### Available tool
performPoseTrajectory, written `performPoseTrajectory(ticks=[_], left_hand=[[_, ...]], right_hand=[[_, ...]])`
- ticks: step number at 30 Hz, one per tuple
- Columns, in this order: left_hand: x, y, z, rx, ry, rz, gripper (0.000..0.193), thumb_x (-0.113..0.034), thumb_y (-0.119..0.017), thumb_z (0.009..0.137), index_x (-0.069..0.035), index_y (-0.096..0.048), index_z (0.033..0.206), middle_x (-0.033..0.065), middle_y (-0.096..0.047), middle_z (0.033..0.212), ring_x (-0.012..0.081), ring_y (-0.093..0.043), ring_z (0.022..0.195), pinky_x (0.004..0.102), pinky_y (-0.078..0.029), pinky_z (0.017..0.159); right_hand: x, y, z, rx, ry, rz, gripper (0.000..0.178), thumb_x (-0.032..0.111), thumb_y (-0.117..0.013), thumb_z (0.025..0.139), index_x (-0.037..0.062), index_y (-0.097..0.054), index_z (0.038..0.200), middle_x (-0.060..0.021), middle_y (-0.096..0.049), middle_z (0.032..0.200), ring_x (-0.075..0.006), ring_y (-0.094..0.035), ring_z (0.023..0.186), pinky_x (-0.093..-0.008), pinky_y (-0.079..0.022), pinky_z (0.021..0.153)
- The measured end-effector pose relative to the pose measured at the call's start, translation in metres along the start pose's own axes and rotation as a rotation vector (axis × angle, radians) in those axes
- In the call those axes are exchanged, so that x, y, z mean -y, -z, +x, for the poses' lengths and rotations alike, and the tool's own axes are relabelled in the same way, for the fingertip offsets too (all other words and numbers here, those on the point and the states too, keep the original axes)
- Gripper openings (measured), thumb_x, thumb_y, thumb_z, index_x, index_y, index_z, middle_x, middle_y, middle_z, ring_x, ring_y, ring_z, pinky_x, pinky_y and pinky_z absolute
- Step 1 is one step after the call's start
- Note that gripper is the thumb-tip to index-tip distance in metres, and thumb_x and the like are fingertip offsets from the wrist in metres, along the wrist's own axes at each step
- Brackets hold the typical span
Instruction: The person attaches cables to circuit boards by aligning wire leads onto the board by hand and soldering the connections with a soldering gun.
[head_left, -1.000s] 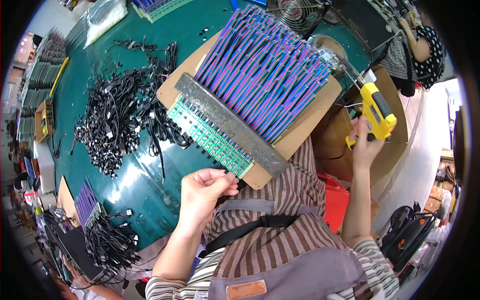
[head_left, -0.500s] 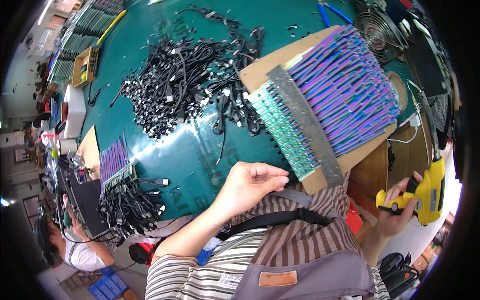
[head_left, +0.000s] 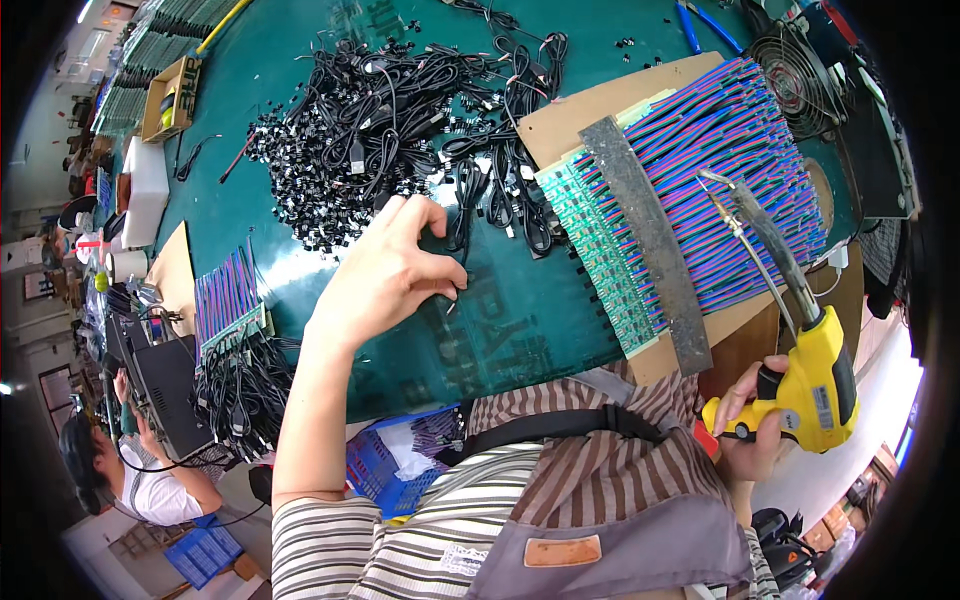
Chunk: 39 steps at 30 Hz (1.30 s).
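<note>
My left hand is over the table, just in front of a heap of black cables. Its thumb and forefinger come together around the stripped end of a black cable, which pokes out below the fingertips. A yellow soldering gun is gripped in my right hand; its metal tip points up and left over the wire bundle. Green circuit boards lie in a row on a cardboard sheet, with many multicoloured wires running right. A dark metal bar presses across them.
Finished-looking boards with cables lie at the table's left. Blue-handled pliers and a round fan stand at the far right. A blue basket is below the table edge. Another person works at the left.
My left hand has moved away from the table's front edge, left and up to the cable heap. The soldering gun has swung left, bringing its tip over the wires.
</note>
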<state>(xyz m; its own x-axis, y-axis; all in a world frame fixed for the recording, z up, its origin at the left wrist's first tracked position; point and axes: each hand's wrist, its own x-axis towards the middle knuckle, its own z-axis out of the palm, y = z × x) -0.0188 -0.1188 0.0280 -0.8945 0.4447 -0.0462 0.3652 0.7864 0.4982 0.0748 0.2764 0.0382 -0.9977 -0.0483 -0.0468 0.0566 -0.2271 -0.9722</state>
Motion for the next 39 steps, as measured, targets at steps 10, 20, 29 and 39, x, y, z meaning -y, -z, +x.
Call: performPoseTrajectory(ticks=[10,20,29,39], left_hand=[[-0.014,-0.016,0.033,-0.507,-0.262,-0.324,0.020,-0.001,-0.077,0.069,-0.009,-0.066,0.083,0.0041,-0.062,0.087,0.0222,-0.063,0.080,0.0347,-0.050,0.074],[-0.031,-0.018,0.084,-0.536,-0.235,-0.025,0.020,0.003,-0.072,0.075,-0.007,-0.072,0.092,0.0053,-0.062,0.084,0.0186,-0.063,0.069,0.0288,-0.052,0.058],[-0.025,-0.009,0.095,-0.362,-0.194,-0.074,0.013,-0.001,-0.073,0.074,-0.003,-0.066,0.085,0.0077,-0.060,0.080,0.0249,-0.063,0.074,0.0352,-0.051,0.064],[-0.026,-0.009,0.102,-0.334,-0.118,-0.087,0.013,-0.004,-0.072,0.070,-0.003,-0.062,0.078,0.0084,-0.057,0.076,0.0282,-0.060,0.072,0.0378,-0.048,0.064]], right_hand=[[0.009,-0.012,0.004,-0.027,-0.146,-0.084,0.070,0.052,-0.057,0.095,-0.0020,-0.036,0.133,-0.0157,-0.059,0.099,-0.0147,-0.055,0.067,-0.0291,-0.050,0.055],[0.012,-0.047,0.016,0.137,-0.323,-0.115,0.079,0.056,-0.052,0.095,0.0018,-0.025,0.145,-0.0139,-0.055,0.113,-0.0160,-0.057,0.072,-0.0336,-0.053,0.067],[0.013,-0.057,0.032,0.201,-0.335,-0.296,0.073,0.057,-0.049,0.096,0.0019,-0.032,0.140,-0.0180,-0.052,0.131,-0.0158,-0.060,0.072,-0.0313,-0.053,0.063],[-0.005,-0.045,0.005,0.075,-0.330,-0.314,0.062,0.055,-0.051,0.096,0.0031,-0.040,0.127,-0.0118,-0.048,0.118,-0.0117,-0.047,0.069,-0.0294,-0.046,0.060]])
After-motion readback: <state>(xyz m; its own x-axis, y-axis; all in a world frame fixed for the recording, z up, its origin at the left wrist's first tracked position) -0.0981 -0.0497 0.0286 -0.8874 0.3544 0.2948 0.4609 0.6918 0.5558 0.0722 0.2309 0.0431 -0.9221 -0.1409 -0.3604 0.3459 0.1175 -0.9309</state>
